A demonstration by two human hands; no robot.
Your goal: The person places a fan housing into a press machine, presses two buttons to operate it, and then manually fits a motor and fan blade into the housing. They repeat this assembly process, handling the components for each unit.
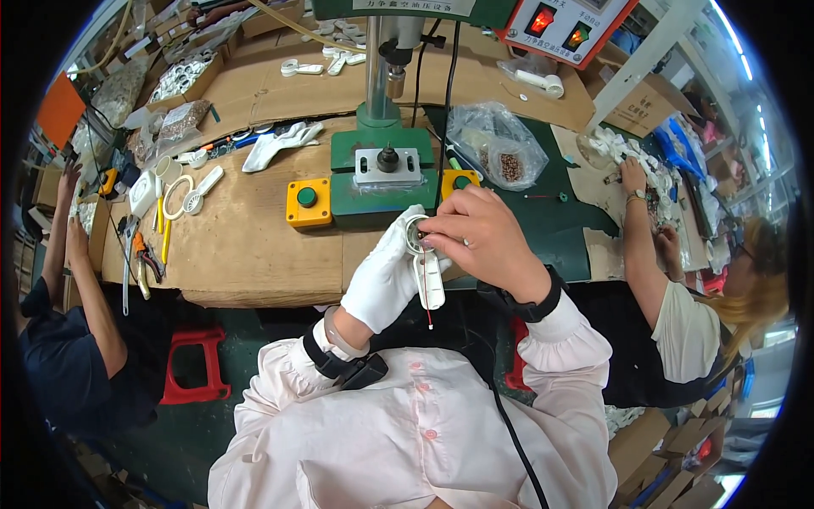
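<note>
Pale pink sleeves [551, 343] frame the work as I hold a white plastic part [432, 290], a round ring with a flat handle, out in front of me by the near edge of the wooden bench [254, 263]. My left hand [379, 271], in a white glove [370, 293], is curled around the ring's left side and has hold of it; the handle points down toward me. My bare right hand [487, 233] reaches in from the other side, thumb and fingertips drawn close together over the ring's opening, though I cannot tell whether they pinch anything there. A thin red wire [426, 280] runs from the ring down along the handle, its small white connector [430, 327] dangling just past the handle's end. By my reading, the step in hand is fine fingertip work, seating something inside the ring; the next move seems to call for a steady left grip, a light right touch and no tug on the wire. Just beyond stands a green press base [377, 204], a dark peg [387, 158] upright on its metal plate [409, 174], a yellow button box [309, 216] at its left. Farther off, a clear bag [475, 123] of copper-coloured pieces [510, 167] lies to the right and a spare white glove [281, 146] to the left. Behind rises the press's steel column [378, 68], near a control box [564, 34] with lit switches.
</note>
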